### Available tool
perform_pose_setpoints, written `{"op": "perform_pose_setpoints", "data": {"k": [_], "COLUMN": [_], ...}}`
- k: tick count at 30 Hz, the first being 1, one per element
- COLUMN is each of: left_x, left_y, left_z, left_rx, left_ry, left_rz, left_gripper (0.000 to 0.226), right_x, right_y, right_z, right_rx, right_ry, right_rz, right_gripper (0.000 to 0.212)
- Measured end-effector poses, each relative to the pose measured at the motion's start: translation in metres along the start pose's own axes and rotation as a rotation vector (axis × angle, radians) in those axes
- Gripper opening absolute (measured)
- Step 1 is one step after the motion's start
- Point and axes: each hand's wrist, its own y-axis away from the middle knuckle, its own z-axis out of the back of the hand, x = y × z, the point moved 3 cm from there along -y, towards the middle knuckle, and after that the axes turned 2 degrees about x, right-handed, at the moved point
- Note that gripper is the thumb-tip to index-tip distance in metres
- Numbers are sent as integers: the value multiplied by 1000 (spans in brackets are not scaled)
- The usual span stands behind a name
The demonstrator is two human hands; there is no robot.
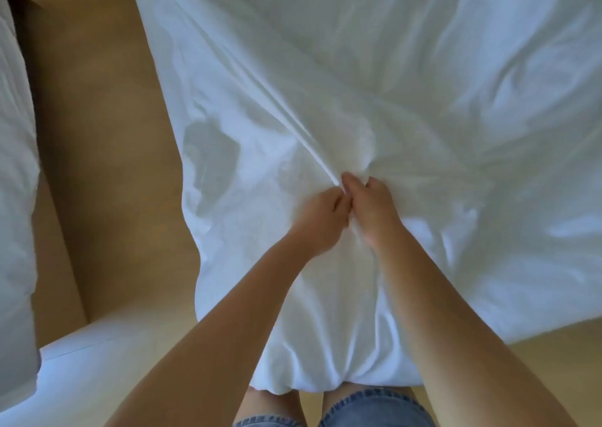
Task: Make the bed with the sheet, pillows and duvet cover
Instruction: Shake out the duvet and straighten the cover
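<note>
A large white duvet cover (pixel 374 68) lies spread and creased across the upper and right part of the head view, with its near corner hanging down toward my legs. My left hand (pixel 321 216) and my right hand (pixel 371 206) sit side by side at the middle of the fabric. Both pinch the same bunched fold, and tight creases run from that grip up to the left. I cannot tell whether a duvet is inside the cover. No pillows are clearly in sight.
Tan floor (pixel 104 165) runs down the left of the cover and shows at the lower right. More white bedding (pixel 16 198) lines the far left edge. A white flat surface (pixel 81 377) fills the lower left corner. My denim-clad legs (pixel 371 407) stand below the hanging corner.
</note>
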Motion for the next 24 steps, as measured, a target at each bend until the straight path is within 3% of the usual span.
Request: {"op": "perform_pose_setpoints", "data": {"k": [3,6,7,9,13,16,17,19,21,22,24], "left_x": [29,55,62,64,53,38,28,2,-16,-20,-19], "left_y": [17,23,23,23,34,52,61,77,79,73,57], "left_z": [23,36,36,34,40,46,45,33,20,17,14], "left_rx": [-280,-429,-424,-451,-625,-719,-738,-710,-593,-523,-388], "left_ry": [-196,-342,-350,-330,-232,-112,-75,-35,39,89,134], "left_rz": [-27,103,152,124,-19,-146,-214,-363,-407,-359,-212], "left_gripper": [10,58,57,32,17,14,15,17,15,14,13], "right_x": [16,32,35,43,43,38,33,19,6,3,3], "right_y": [-10,-21,-27,-35,-37,-21,-13,9,34,43,39], "right_z": [-1,21,28,35,30,26,22,7,-5,-6,0], "right_rx": [-167,-271,-285,-314,-378,-387,-323,-7,388,495,483], "right_ry": [41,-224,-305,-469,-82,-11,32,43,-26,-117,-233], "right_rz": [94,18,-20,-69,-5,131,109,-58,-232,-277,-240], "right_gripper": [22,23,20,24,22,28,42,66,53,41,27]}}
